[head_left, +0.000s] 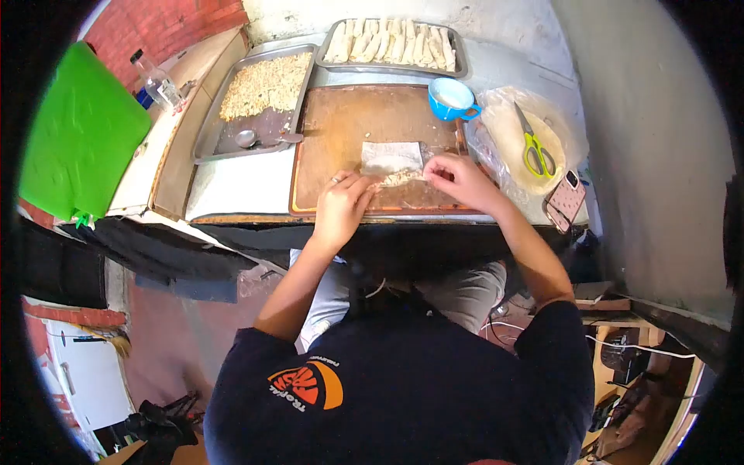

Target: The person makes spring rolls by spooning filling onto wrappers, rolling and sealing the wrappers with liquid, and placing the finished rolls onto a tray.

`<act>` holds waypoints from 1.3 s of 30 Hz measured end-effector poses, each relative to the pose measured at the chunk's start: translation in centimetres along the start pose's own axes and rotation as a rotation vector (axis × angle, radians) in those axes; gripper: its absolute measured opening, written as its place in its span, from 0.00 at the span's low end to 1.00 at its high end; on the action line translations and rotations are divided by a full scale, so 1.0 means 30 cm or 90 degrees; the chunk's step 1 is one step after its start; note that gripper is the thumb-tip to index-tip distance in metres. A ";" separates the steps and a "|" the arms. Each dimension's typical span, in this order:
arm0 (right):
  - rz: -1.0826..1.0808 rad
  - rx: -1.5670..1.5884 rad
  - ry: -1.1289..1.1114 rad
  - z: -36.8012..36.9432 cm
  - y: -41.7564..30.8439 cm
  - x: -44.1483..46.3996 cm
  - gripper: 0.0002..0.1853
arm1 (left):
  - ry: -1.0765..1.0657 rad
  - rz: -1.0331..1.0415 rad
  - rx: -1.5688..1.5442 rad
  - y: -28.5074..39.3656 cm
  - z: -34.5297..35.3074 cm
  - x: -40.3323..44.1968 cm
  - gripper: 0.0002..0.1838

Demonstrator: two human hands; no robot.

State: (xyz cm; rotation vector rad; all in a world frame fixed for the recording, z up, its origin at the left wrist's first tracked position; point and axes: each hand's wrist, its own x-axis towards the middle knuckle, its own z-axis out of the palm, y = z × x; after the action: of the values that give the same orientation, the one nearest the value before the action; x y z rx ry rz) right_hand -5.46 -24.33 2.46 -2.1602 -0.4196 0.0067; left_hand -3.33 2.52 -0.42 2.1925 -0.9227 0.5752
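A thin, pale spring roll wrapper (391, 153) lies on the brown wooden board (349, 116), with a line of crumbly filling (401, 179) along its near edge. My left hand (345, 203) is closed at the wrapper's near left corner, fingertips pressed together beside the filling. At the opposite end, my right hand (463, 181) pinches the near right edge between thumb and forefinger. The fingertips partly hide both ends of the filling.
Left of the board, a metal tray (203, 139) holds chopped filling and a spoon (246, 139). Behind is a tray (391, 70) of finished rolls. To the right are a blue cup (446, 108), stacked wrappers (508, 132) in plastic, green-handled scissors (535, 151) and a phone (566, 203).
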 end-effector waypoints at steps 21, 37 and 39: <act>-0.273 -0.107 0.174 0.096 0.036 -0.017 0.07 | 0.010 -0.038 -0.121 0.021 -0.020 0.021 0.06; -0.033 -0.010 0.198 0.131 0.001 -0.035 0.06 | -0.174 -0.204 -0.287 -0.064 -0.023 0.098 0.08; -0.067 -0.041 0.235 0.149 0.023 -0.021 0.06 | -0.200 -0.266 -0.249 -0.050 -0.028 0.105 0.10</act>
State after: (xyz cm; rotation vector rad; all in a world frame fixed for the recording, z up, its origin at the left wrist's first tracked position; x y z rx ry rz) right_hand -6.57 -21.35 -0.80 -2.1393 -0.3212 -0.4623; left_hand -0.28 2.50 1.46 2.0526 -0.6297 -0.1433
